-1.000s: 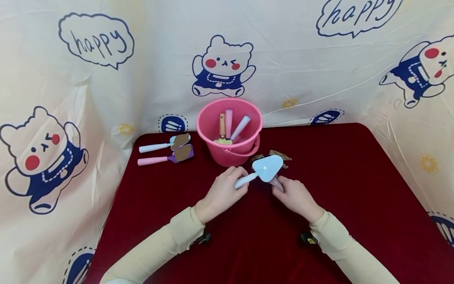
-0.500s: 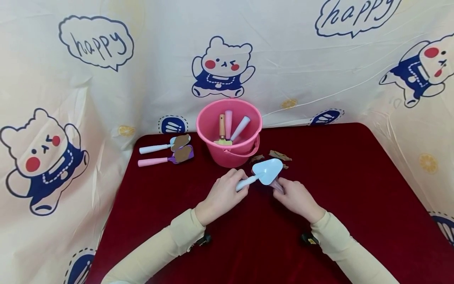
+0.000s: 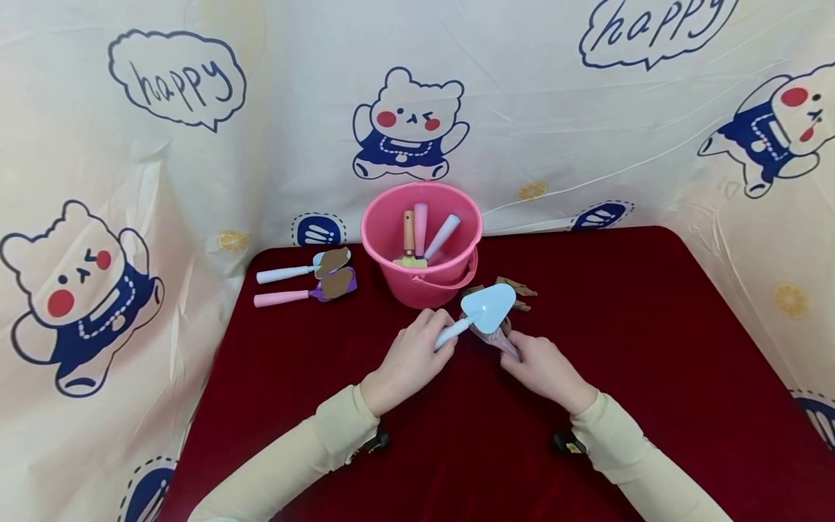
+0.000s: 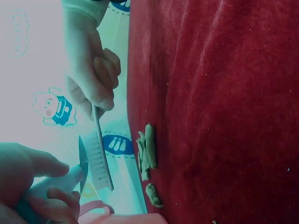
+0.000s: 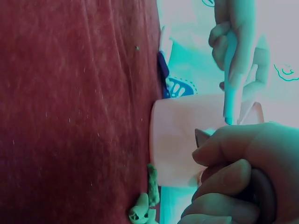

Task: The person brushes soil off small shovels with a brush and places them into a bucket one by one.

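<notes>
Near the center of the frame, the left hand (image 3: 407, 359) has its fingers curled around the handle of a light-blue trowel (image 3: 491, 306), whose broad blade points up and right. The right hand (image 3: 548, 370), right of center, grips the handle of a clear brush (image 3: 497, 342) between thumb and curled fingers. The trowel blade covers part of the brush in the head view; the left wrist view shows both raised off the cloth, the bristles facing the blade. Whether they touch is hard to tell.

Brown pieces (image 3: 518, 286) lie on the red cloth (image 3: 391, 464) just beyond the blade, which partly hides them. Close by, up and left of the blade, stands a pink bucket (image 3: 424, 288), upright, its bail hanging toward the lower right. Three handles stick up inside it: a wooden one (image 3: 409, 233), a pink one (image 3: 421, 226) and a pale-blue one (image 3: 443, 235).

Left of the bucket and well apart from the hands, two small shovels lie side by side, one with a pale handle (image 3: 285, 273), one with a pink handle (image 3: 280, 298) and a purple blade. Each carries a brown lump (image 3: 336, 283). A white curtain (image 3: 522, 116) printed with bears fills the upper frame.
</notes>
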Available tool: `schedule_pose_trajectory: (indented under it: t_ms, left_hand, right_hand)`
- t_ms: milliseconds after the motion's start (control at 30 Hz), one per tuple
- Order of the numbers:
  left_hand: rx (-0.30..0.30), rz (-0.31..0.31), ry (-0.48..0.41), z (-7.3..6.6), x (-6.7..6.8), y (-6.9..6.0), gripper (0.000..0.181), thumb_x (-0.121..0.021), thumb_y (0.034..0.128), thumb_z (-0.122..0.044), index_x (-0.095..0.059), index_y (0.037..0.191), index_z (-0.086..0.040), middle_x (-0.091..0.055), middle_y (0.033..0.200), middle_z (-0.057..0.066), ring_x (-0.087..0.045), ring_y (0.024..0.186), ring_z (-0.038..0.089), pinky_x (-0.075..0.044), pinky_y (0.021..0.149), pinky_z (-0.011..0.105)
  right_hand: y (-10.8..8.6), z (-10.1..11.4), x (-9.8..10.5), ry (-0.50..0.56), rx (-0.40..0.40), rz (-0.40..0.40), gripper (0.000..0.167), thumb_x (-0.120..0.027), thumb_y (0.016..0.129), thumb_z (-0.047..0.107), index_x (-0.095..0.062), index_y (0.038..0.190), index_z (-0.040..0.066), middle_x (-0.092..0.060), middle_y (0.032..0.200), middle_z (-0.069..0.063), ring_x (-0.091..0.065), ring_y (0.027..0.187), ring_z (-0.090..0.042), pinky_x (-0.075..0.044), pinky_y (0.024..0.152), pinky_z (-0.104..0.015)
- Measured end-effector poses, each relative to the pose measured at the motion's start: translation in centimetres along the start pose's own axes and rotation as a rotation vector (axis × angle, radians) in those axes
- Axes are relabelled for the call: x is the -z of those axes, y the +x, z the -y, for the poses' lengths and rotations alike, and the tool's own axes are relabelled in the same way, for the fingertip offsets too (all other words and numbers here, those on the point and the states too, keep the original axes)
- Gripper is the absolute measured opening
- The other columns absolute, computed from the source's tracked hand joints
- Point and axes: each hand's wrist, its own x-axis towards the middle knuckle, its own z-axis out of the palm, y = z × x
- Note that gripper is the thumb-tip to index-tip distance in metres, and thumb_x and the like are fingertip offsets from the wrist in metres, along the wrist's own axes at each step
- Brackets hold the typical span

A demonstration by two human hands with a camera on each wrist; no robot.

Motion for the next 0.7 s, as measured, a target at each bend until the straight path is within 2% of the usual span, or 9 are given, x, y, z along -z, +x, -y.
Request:
schedule_pose_trajectory:
  t_ms: [67,233,333,567,633,700]
  left_hand:
    - [-0.007,0.005,0.007,0.0,-0.1,-0.1,0.012,-0.069,0.0993,-0.012,-0.061,0.108,-0.010,-0.055,0.091,0.005,-0.052,0.062,0.013,-0.047,0.053,0.024]
    - [-0.019,0.001,0.016,0.1,-0.1,-0.3,0.014,-0.069,0.0992,-0.012,-0.062,0.111,-0.010,-0.058,0.094,0.007,-0.055,0.064,0.013,-0.048,0.054,0.024]
    - [-0.016,-0.001,0.004,0.1,-0.1,-0.3,0.014,-0.070,0.0986,-0.011,-0.062,0.111,-0.010,-0.057,0.092,0.005,-0.054,0.064,0.013,-0.047,0.054,0.024]
    - [-0.022,0.010,0.015,-0.1,-0.5,-0.1,0.012,-0.068,0.1004,-0.013,-0.060,0.109,-0.010,-0.051,0.088,0.003,-0.051,0.062,0.012,-0.046,0.053,0.025]
    - [-0.030,0.008,0.026,-0.1,-0.4,-0.1,0.012,-0.068,0.1002,-0.013,-0.060,0.109,-0.010,-0.052,0.087,0.004,-0.050,0.062,0.012,-0.046,0.053,0.025]
    - [-0.038,0.001,0.028,-0.1,-0.3,-0.1,0.012,-0.069,0.0996,-0.013,-0.061,0.108,-0.010,-0.052,0.086,0.004,-0.050,0.062,0.012,-0.046,0.053,0.025]
  right_hand:
    - [0.0,0.0,0.2,-0.002,-0.004,-0.008,0.016,-0.060,0.093,0.012,-0.050,0.080,0.013,-0.044,0.060,0.005,-0.040,0.048,-0.008,-0.037,0.046,-0.025]
    - [0.2,-0.4,1.4,-0.037,-0.033,-0.107,0.016,-0.060,0.093,0.009,-0.050,0.080,0.011,-0.045,0.060,0.002,-0.041,0.048,-0.011,-0.037,0.047,-0.027]
    - [0.3,-0.5,1.6,-0.047,-0.037,-0.132,0.015,-0.060,0.093,0.008,-0.050,0.081,0.011,-0.046,0.061,0.001,-0.042,0.049,-0.012,-0.038,0.047,-0.028]
    - [0.2,-0.1,0.1,-0.017,0.025,-0.009,0.016,-0.060,0.093,0.009,-0.049,0.082,0.012,-0.044,0.060,0.005,-0.041,0.047,-0.007,-0.038,0.046,-0.024]
    - [0.2,-0.1,0.2,-0.007,0.023,-0.007,0.016,-0.060,0.093,0.009,-0.050,0.082,0.012,-0.044,0.060,0.005,-0.041,0.047,-0.006,-0.037,0.045,-0.024]
    - [0.3,-0.2,0.6,-0.011,0.018,-0.037,0.015,-0.060,0.093,0.009,-0.050,0.082,0.012,-0.044,0.060,0.004,-0.040,0.047,-0.007,-0.036,0.045,-0.025]
